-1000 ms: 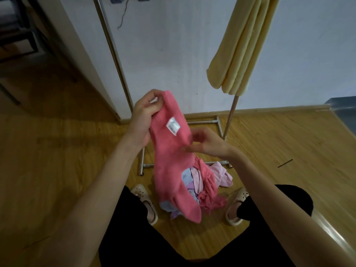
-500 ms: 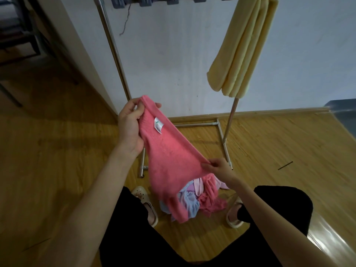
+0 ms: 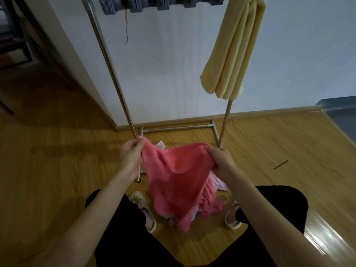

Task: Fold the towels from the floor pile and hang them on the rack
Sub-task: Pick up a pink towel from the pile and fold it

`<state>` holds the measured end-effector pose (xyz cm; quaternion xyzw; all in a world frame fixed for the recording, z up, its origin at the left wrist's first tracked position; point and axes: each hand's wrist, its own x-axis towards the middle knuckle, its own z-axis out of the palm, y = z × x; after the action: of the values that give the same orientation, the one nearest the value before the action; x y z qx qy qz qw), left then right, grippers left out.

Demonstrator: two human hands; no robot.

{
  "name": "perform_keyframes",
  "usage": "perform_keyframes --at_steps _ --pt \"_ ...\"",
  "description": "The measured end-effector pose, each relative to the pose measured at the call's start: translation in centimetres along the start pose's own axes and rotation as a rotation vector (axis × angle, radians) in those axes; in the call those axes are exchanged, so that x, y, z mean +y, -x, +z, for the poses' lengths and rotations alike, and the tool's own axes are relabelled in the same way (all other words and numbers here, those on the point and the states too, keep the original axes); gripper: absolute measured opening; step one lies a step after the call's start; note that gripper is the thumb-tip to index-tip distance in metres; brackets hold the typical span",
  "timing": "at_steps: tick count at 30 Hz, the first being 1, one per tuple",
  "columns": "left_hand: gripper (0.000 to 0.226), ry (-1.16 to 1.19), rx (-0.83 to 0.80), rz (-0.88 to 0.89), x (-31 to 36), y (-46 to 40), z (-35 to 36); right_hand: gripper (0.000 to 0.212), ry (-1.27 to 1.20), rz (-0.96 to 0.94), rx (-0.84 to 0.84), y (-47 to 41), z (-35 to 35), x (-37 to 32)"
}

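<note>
Two hands hold one pink towel (image 3: 179, 182) by its top edge, spread between them above the floor pile (image 3: 215, 201). The left hand (image 3: 131, 157) pinches one upper corner with thumb and fingers closed tight on the cloth, right in front of the rack's left upright; the right hand (image 3: 221, 160) clamps the opposite corner in a closed fist-like pinch. The top edge sags a little between the two grips and the body of the towel hangs down in a loose, uneven triangle, its lower tip dangling over the pile between the person's cream sandals (image 3: 143, 209).

Judging by this, the step in hand is opening the towel out flat so that it can be folded; no fold looks made yet. One folded yellow towel (image 3: 233, 54) already hangs over the top bar of the metal rack (image 3: 109, 60) at its right end, so the task seems only partly done, with more pink, lilac and pale blue cloth lying on the wooden floor (image 3: 57, 180) below. How many pieces remain in the pile is hard to tell, since the held towel covers most of it.

Next, the towel probably needs its top edge pulled taut and level, then the two corners brought together to halve it, with the hanging end kept from dragging into the pile. After folding, it wants lifting to a free stretch of bar left of the yellow towel, near the grey clips (image 3: 163, 4).
</note>
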<state>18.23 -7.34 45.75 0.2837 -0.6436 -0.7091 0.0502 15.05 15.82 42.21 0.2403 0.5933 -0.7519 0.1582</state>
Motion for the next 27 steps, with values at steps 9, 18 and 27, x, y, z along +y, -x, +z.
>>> perform_keyframes --at_steps 9,18,27 --pt "0.005 -0.173 -0.307 0.347 -0.7 4.2 4.0 0.016 0.181 -0.32 -0.255 2.6 3.6 -0.6" --pt "0.032 -0.452 -0.541 0.653 -1.1 4.3 3.7 0.024 0.351 -0.433 -0.49 3.6 1.8 -2.2" --pt "0.048 -0.702 -0.568 1.073 1.0 4.1 2.9 0.027 0.529 -0.562 -0.659 3.8 0.2 -4.1"
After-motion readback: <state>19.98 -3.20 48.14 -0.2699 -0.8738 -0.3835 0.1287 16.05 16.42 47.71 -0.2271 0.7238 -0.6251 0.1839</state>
